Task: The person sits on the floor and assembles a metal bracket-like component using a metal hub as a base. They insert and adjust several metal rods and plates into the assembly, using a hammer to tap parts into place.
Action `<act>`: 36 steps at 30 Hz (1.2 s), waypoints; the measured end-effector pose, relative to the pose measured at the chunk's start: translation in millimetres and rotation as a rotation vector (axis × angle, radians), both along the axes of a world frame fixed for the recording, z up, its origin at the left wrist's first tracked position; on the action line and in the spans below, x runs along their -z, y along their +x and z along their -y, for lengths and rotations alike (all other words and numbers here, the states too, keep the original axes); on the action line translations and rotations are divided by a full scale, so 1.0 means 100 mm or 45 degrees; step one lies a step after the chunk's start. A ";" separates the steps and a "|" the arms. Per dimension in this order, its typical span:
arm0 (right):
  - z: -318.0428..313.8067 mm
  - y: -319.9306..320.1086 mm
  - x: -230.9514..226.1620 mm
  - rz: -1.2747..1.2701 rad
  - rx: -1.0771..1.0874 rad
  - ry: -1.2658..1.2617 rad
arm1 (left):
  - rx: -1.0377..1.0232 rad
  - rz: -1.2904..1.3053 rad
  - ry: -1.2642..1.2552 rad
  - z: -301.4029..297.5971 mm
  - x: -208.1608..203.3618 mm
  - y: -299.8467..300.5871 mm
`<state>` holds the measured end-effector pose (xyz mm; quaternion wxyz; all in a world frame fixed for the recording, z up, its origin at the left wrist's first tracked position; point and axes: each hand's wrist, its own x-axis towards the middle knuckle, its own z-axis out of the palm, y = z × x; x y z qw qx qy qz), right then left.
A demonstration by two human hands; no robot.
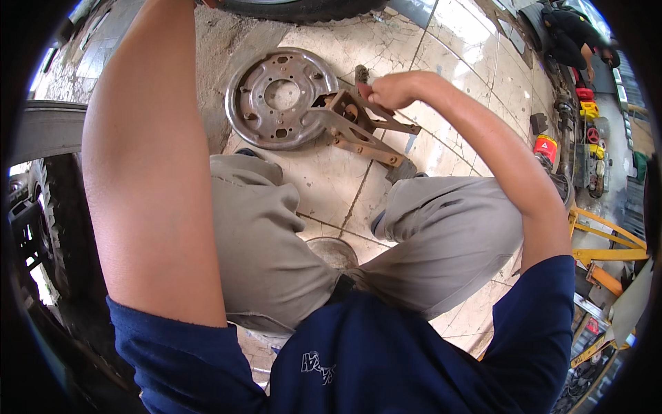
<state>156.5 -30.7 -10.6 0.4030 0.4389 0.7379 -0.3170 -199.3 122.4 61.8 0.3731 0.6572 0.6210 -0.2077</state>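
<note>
My right hand (392, 91) is closed around a small brush with a reddish body (363, 88), its dark, worn bristles pointing up and away from me. Just below that hand lies a rusty steel bracket (365, 143) with cut-out sides and two long arms. The bracket rests against the right edge of a round metal brake backing plate (250, 103), which lies on the tiles with a large centre hole and several smaller ones. My left forearm (148, 152) stretches up past the top edge, next to a black tyre (296, 8); the hand itself is cut off.
Under my seat, a round stool-like thing (332, 252) shows between my legs. At the right stand a red can (545, 148), yellow steel frames (607, 255) and assorted tools. Another person (576, 38) bends down at the far right. A big wheel (52, 221) is at the left.
</note>
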 end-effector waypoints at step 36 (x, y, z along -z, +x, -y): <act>0.24 0.42 -0.05 -0.448 0.447 0.125 | -0.248 0.049 0.125 0.07 0.32 -0.30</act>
